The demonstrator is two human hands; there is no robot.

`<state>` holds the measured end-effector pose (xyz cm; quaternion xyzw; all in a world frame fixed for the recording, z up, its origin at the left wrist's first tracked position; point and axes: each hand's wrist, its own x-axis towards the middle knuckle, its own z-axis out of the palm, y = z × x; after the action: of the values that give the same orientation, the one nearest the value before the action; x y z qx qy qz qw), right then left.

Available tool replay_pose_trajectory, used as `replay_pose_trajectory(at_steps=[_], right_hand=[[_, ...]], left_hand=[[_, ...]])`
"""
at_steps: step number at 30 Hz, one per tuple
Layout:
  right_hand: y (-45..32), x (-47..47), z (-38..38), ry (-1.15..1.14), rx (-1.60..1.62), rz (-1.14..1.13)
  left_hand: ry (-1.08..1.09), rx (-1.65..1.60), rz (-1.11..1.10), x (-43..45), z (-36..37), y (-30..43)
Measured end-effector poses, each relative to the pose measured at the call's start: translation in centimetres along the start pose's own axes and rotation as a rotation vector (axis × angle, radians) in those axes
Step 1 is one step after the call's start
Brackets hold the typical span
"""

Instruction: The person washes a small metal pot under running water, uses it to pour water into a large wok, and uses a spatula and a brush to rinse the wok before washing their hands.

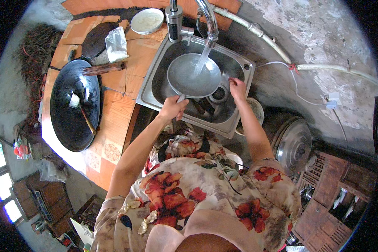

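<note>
My left hand (174,108) grips the short handle of a round metal ladle or small pan (189,78), held over the stainless steel sink (157,74). Water (203,60) runs into its bowl from the curved chrome faucet (212,34). My right hand (236,86) is over the right side of the sink, apart from the bowl, its fingers curled together; whether something small is between them I cannot tell. Below the bowl, near the drain (219,94), lies a dark object (206,105), partly hidden.
Left of the sink, a large wok (63,113) with a wooden-handled spatula (83,113) is set in the tiled counter (113,110). A bamboo brush (104,68), a plastic bag (116,45) and a white bowl (147,21) are behind. A lidded pot (294,145) stands at right.
</note>
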<state>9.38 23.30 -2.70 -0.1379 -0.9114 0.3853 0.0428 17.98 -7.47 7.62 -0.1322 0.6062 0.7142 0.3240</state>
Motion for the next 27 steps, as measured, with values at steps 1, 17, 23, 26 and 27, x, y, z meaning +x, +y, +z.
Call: replay_pose_trajectory(at_steps=[1, 17, 23, 26, 27], right_hand=[[-1.0, -0.4, 0.0, -0.029, 0.041, 0.039], [-15.2, 8.6, 2.8, -0.207, 0.106, -0.272], [-14.7, 13.5, 8.3, -0.386, 0.46, -0.298], [-17.8, 12.2, 8.4, -0.518, 0.462, -0.289], [-18.3, 11.4, 9.1, -0.559, 0.49, -0.24]], left_hand=[[0.009, 0.002, -0.002, -0.4, -0.2, 0.2], [0.061, 0.016, -0.013, 0.1, -0.9, -1.0], [0.071, 0.059, 0.008, 0.6, 0.3, -0.3], [0.087, 0.072, 0.017, 0.0, 0.1, -0.2], [0.087, 0.015, 0.007, 0.6, -0.5, -1.5]])
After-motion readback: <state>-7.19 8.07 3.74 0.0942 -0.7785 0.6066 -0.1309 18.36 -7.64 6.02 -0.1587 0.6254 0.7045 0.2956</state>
